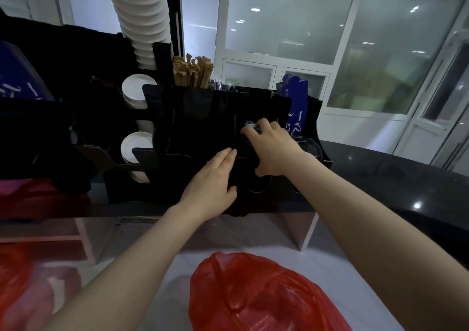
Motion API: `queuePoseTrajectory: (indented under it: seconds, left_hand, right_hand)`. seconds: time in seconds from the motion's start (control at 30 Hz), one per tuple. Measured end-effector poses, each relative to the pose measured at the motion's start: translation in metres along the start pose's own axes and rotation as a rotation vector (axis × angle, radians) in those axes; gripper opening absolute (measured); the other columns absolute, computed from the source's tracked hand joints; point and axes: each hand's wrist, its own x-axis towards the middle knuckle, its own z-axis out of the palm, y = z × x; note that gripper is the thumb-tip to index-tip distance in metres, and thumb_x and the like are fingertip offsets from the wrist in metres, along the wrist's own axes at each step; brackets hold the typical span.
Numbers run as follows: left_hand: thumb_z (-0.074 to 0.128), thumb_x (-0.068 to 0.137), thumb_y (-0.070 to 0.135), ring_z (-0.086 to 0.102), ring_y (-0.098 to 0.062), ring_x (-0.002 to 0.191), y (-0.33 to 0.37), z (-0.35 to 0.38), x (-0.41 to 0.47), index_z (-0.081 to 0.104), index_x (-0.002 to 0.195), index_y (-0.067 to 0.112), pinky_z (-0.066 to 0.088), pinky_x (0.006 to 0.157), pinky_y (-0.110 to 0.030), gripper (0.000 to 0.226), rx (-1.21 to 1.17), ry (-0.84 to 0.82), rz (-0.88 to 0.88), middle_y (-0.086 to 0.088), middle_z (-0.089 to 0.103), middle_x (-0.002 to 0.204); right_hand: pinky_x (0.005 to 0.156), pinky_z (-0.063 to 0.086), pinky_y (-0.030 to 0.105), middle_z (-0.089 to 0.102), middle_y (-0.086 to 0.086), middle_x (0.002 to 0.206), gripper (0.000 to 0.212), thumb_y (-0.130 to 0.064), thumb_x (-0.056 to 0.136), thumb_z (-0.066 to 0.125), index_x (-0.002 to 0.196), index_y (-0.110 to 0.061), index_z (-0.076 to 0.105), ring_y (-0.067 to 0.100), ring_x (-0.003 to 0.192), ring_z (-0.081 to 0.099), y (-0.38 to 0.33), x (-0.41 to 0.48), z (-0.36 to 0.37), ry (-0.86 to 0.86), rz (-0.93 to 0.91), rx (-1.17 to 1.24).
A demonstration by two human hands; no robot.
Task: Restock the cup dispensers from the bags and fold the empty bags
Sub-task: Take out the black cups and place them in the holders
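Presses the straight, closed fingers (226,154) of the left hand (210,178) flat against the black front panel of the cup dispenser (203,117), with the thumb hooked at a lower edge of the panel. Curls the fingers (265,125) of the right hand (271,148) over a dark rounded thing (247,150) at the dispenser's front, just right of the left fingertips; grips it from above, with a small pale cap (249,125) showing at its far end. Cannot tell what that thing is. Behind the hands, in the top of the dispenser, a bunch of brown paper-wrapped sticks (193,73) upright, and to the right a blue printed card (295,102). At the dispenser's left end, two sideways rows of white cups (135,91), one above the other, and above them a tall stack of white cups (142,21) rising out of view. Just right of the right hand, black lids (308,146) in a low slot. Under the dispenser, the dark glossy table (406,178). Nearest, on a pale surface (330,267) lower down, a crumpled red bag (253,292); a second red bag (15,280), blurred, at the near left edge.
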Motion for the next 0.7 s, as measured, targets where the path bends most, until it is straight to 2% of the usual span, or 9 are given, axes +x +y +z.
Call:
queuePoseTrajectory:
  seconds: [0.1, 0.2, 0.3, 0.43, 0.57, 0.7]
  left_hand:
    - [0.059, 0.088, 0.018, 0.011, -0.016, 0.145, -0.003, 0.002, -0.001, 0.006, 0.152, 0.02, 0.003, 0.115, -0.032, 0.083, 0.118, 0.021, 0.042, 0.003, 0.006, 0.159]
    - [0.059, 0.087, 0.02, 0.005, -0.017, 0.146, -0.004, 0.004, -0.002, 0.005, 0.152, 0.018, -0.003, 0.113, -0.032, 0.085, 0.196, 0.04, 0.047, 0.001, 0.007, 0.159]
    - [0.058, 0.087, 0.02, -0.001, -0.017, 0.146, -0.004, 0.004, -0.002, 0.004, 0.152, 0.02, -0.005, 0.114, -0.033, 0.084, 0.212, 0.037, 0.043, 0.001, 0.005, 0.159]
    - [0.053, 0.088, 0.019, -0.005, -0.015, 0.146, -0.002, 0.004, -0.003, 0.0, 0.152, 0.021, -0.005, 0.116, -0.034, 0.083, 0.219, 0.024, 0.022, 0.003, 0.0, 0.16]
    - [0.053, 0.089, 0.018, -0.005, -0.015, 0.146, -0.003, 0.006, -0.003, -0.001, 0.152, 0.021, -0.005, 0.116, -0.033, 0.083, 0.198, 0.02, 0.019, 0.004, -0.002, 0.16]
    - [0.054, 0.088, 0.017, -0.003, -0.015, 0.146, -0.003, 0.007, -0.003, -0.001, 0.152, 0.021, -0.004, 0.116, -0.033, 0.084, 0.177, 0.021, 0.025, 0.004, -0.003, 0.16]
  right_hand:
    - [0.09, 0.044, 0.04, 0.036, 0.016, 0.132, 0.101, -0.038, 0.062, 0.081, 0.143, -0.02, 0.024, 0.034, 0.116, 0.042, -0.002, 0.001, -0.004, -0.075, -0.044, -0.036]
    - [0.09, 0.043, 0.039, 0.037, 0.015, 0.133, 0.098, -0.04, 0.061, 0.082, 0.139, -0.02, 0.027, 0.032, 0.115, 0.044, -0.006, 0.006, -0.008, -0.012, -0.095, -0.237]
    - [0.089, 0.045, 0.04, 0.038, 0.015, 0.133, 0.103, -0.038, 0.06, 0.083, 0.142, -0.019, 0.023, 0.033, 0.115, 0.045, -0.004, 0.011, -0.009, -0.025, -0.063, -0.149]
    - [0.093, 0.047, 0.042, 0.038, 0.015, 0.133, 0.104, -0.039, 0.063, 0.081, 0.142, -0.016, 0.018, 0.035, 0.119, 0.043, -0.004, 0.006, 0.006, -0.205, 0.006, 0.151]
    - [0.09, 0.042, 0.038, 0.049, 0.012, 0.123, 0.094, -0.055, 0.063, 0.074, 0.133, -0.013, 0.028, 0.03, 0.11, 0.051, -0.01, 0.005, 0.02, -0.201, 0.006, 0.015]
    - [0.095, 0.037, 0.041, 0.05, 0.01, 0.127, 0.095, -0.061, 0.063, 0.072, 0.137, -0.018, 0.029, 0.03, 0.117, 0.047, -0.009, 0.011, 0.019, -0.297, -0.006, -0.043]
